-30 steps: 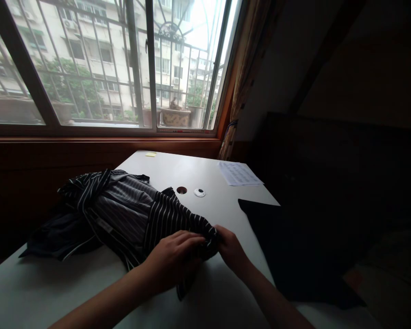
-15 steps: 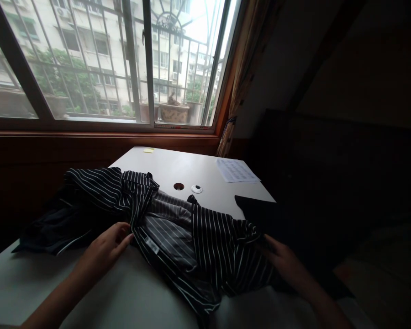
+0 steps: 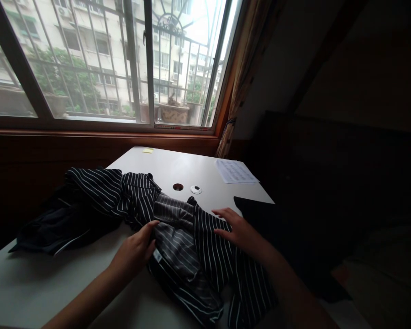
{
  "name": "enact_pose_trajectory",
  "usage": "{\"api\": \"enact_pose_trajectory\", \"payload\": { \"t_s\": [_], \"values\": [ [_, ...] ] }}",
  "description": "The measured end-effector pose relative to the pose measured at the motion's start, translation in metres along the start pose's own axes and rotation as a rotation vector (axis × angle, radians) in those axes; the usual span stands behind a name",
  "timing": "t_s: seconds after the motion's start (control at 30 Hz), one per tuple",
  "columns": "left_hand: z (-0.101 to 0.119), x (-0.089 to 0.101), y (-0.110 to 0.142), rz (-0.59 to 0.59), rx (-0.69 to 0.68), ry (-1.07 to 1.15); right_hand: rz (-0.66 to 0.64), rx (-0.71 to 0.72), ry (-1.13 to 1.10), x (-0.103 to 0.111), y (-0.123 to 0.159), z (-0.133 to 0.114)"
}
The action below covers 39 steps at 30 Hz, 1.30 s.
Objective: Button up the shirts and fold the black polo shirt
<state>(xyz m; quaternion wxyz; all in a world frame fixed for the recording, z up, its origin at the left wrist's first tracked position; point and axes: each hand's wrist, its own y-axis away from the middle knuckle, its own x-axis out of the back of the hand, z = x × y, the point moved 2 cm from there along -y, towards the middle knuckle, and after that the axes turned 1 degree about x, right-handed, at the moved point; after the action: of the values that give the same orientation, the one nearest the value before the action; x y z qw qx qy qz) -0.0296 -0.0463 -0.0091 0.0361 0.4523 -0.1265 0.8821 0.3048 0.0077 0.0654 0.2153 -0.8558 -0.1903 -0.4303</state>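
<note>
A black-and-white striped shirt (image 3: 212, 246) lies spread on the white table, its front open so the greyish inner side shows. A small white label (image 3: 157, 255) is visible along its inner edge. My left hand (image 3: 137, 246) is closed on the shirt's left front edge, thumb on top and fingers curled under. Over the right front panel my right hand (image 3: 238, 230) hovers with thumb and fingers apart, holding nothing; whether its fingertips touch the cloth, I cannot tell.
The white table (image 3: 171, 160) has a round hole (image 3: 178, 187) and a white round cover (image 3: 196, 189). Printed sheets (image 3: 236, 171) and a yellow note (image 3: 148, 150) lie toward the back. Dark navy cloth (image 3: 58, 228) lies at left, more dark cloth (image 3: 256, 210) at right. Behind is a window.
My right hand has let go of the right sleeve area and moved left, its fingers now spread. My left hand has moved right with the shirt's edge, folding it inward.
</note>
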Motion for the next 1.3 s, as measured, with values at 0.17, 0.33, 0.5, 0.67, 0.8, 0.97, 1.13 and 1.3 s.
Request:
{"api": "enact_pose_trajectory", "payload": {
  "t_s": [0.17,0.33,0.5,0.67,0.8,0.97,1.13,1.3],
  "values": [
    [0.034,-0.009,0.015,-0.016,-0.044,0.007,-0.054,0.268,0.111,-0.054,-0.077,-0.021],
    [0.045,-0.025,0.033,-0.003,-0.068,0.082,-0.104,0.416,0.25,-0.099,-0.14,-0.032],
    [0.037,-0.045,0.05,0.037,-0.13,0.1,-0.257,0.556,0.344,-0.129,-0.156,-0.035],
    [0.035,-0.062,0.056,0.066,-0.154,0.096,-0.243,0.466,0.564,-0.122,-0.135,-0.021],
    [0.05,-0.062,0.04,-0.09,-0.128,0.083,-0.202,0.196,0.658,-0.093,-0.102,-0.002],
    [0.054,-0.041,0.007,-0.162,-0.107,-0.001,-0.203,-0.107,0.719,-0.053,-0.041,0.021],
    [0.031,-0.002,-0.03,0.011,-0.152,0.178,-0.421,-0.168,0.581,-0.029,0.022,-0.006],
    [0.028,0.047,-0.067,0.204,-0.132,0.388,-0.634,0.044,-0.216,-0.036,0.035,-0.088]
  ]
}}
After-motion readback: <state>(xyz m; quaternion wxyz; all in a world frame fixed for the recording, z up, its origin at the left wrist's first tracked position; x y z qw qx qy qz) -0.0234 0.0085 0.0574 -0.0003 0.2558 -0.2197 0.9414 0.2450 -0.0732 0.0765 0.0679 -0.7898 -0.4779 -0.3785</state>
